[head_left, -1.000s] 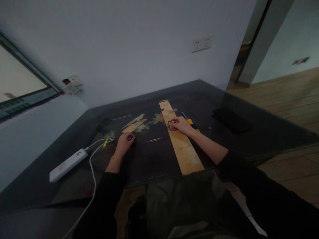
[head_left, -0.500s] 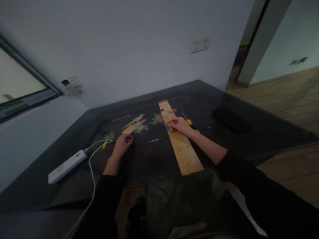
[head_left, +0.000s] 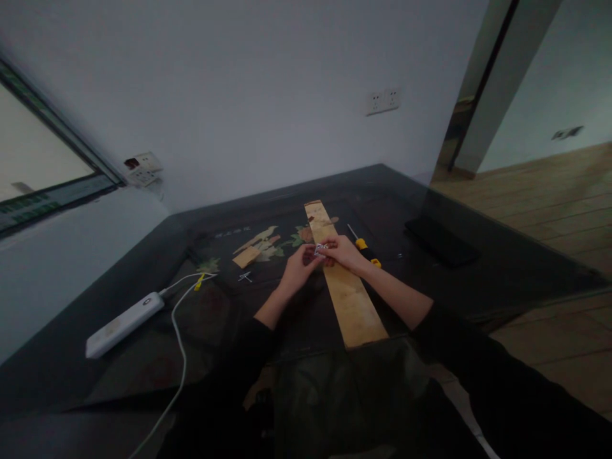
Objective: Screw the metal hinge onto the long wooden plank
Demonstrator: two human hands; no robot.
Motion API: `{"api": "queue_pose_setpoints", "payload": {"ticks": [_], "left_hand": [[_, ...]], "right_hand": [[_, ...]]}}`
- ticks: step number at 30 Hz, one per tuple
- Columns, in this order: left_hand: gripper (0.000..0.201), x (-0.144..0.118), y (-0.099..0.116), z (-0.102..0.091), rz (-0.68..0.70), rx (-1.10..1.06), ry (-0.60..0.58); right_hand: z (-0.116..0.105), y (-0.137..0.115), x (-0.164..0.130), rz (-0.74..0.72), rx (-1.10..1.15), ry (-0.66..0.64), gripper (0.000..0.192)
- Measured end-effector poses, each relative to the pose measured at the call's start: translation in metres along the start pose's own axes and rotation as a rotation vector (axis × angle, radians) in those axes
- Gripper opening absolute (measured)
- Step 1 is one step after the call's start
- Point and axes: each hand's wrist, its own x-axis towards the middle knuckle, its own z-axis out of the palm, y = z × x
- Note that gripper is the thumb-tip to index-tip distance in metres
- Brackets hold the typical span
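Note:
Over the wooden board (head_left: 356, 303), my right hand (head_left: 345, 252) pinches a small silvery metal piece (head_left: 319, 250); its exact kind is too small to tell. My left hand (head_left: 300, 264) meets it from the left, fingertips closed against the piece. Whether a screw is also between those fingers is hidden. A few loose screws (head_left: 245, 276) lie on the dark table to the left. Just right of the board rests a yellow and black screwdriver (head_left: 364, 247), its shaft pointing away from me.
A white power strip (head_left: 125, 324) with a white cable (head_left: 178, 338) lies at the table's left. A flat black object (head_left: 442, 241) sits on the right. The table (head_left: 287, 319), inlaid with a bird and flowers, stands against the wall.
My left hand has left the screws and moved right to the metal piece, uncovering the screws. My right hand stays over the board with the piece. The view has tilted slightly up.

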Motion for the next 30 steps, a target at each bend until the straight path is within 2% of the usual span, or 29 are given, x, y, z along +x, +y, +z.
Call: {"api": "queue_pose_setpoints", "payload": {"ticks": [2, 4, 8, 12, 16, 19, 23, 27, 30], "left_hand": [[0.031, 0.005, 0.0, 0.015, -0.024, -0.088, 0.009], [0.031, 0.007, -0.003, 0.019, -0.041, -0.161, 0.024], [0.03, 0.005, -0.009, 0.009, -0.07, -0.277, 0.032], [0.026, 0.006, -0.012, 0.0, -0.091, -0.296, 0.032], [0.027, 0.014, -0.017, -0.01, -0.162, -0.306, 0.014], [0.023, 0.019, -0.026, -0.027, -0.19, -0.248, 0.039], [0.022, 0.012, -0.045, -0.065, -0.185, -0.075, 0.134], [0.016, -0.006, -0.066, -0.109, -0.19, 0.18, 0.232], [0.016, -0.018, -0.075, -0.132, -0.191, 0.351, 0.268]], "right_hand": [[0.001, -0.001, 0.0, 0.004, 0.0, 0.007, 0.01], [0.001, -0.001, 0.0, 0.012, 0.001, -0.005, 0.01], [0.003, 0.0, -0.001, 0.028, 0.023, -0.069, 0.009], [0.003, 0.002, -0.003, 0.025, 0.015, -0.071, 0.009], [0.0, 0.001, -0.003, 0.013, -0.03, -0.075, 0.018], [-0.005, 0.001, 0.0, -0.037, -0.075, -0.052, 0.024], [-0.018, 0.003, 0.009, -0.054, -0.194, 0.016, 0.016], [-0.041, 0.002, 0.015, -0.127, -0.573, 0.119, 0.014], [-0.057, -0.001, 0.016, -0.156, -0.811, 0.254, 0.017]]}}
